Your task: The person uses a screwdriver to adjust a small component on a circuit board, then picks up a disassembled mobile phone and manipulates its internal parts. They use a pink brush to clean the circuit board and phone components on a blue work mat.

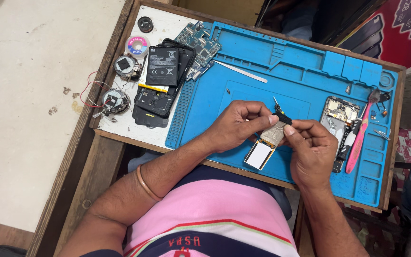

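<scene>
Blue repair mat (305, 81), black battery (162, 66), circuit board (200, 44), pink brush (357, 143), opened phone (338, 116)

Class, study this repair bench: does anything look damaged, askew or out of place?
Yes. A dismantled phone lies open at the table's left end, its black battery stacked loose and askew on top. A bare circuit board overhangs the blue mat.

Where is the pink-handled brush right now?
In the head view, the pink-handled brush lies on the right side of the blue repair mat, beside the opened phone frame, just right of the right hand.
</scene>
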